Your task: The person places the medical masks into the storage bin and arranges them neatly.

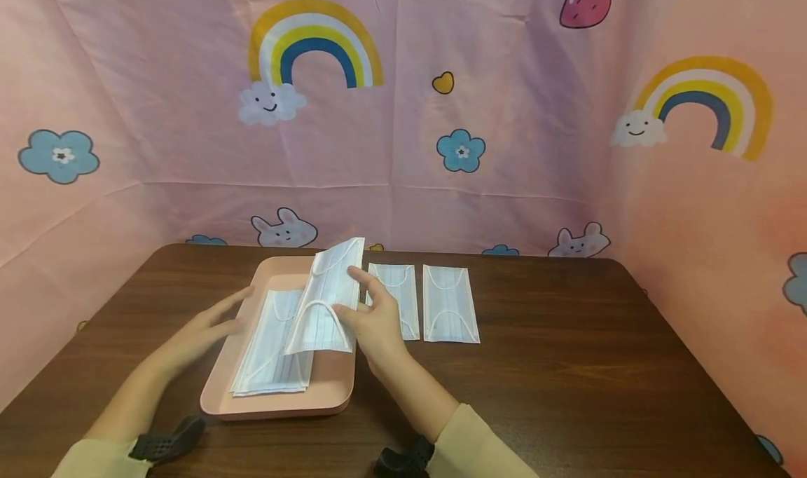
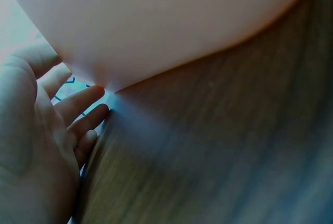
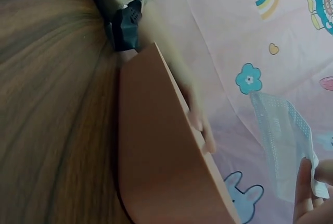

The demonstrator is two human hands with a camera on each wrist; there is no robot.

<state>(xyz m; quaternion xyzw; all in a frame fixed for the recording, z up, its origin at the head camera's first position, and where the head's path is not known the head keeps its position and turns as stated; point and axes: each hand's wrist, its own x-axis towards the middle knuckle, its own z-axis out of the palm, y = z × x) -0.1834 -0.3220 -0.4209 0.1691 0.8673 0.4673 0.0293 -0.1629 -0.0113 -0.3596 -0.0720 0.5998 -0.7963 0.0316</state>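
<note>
- Right hand pinches one mask by its right edge, between thumb and fingers.
- That mask is raised over the right side of the tray, tilted, with its far end up and a white ear loop curving across its near half.
- In the right wrist view the held mask hangs apart from the tray, gripped near one end.
- Left hand is spread fairly wide, fingers extended, with its fingertips at the left rim of the tray; it grips no mask.
- Inside the tray, toward the left, lies a pile of masks, lying flat and slightly fanned; their number is hard to tell.
- To the right of the tray, two more masks lie flat on the dark wooden worktop, side by side with a narrow gap: the left mask, partly hidden by the right hand, and the right mask, fully in view.
- Both arms have pale sleeves and black wrist straps.
- Behind the worktop hangs a pink cloth printed with rainbows, flowers and rabbits.
</note>
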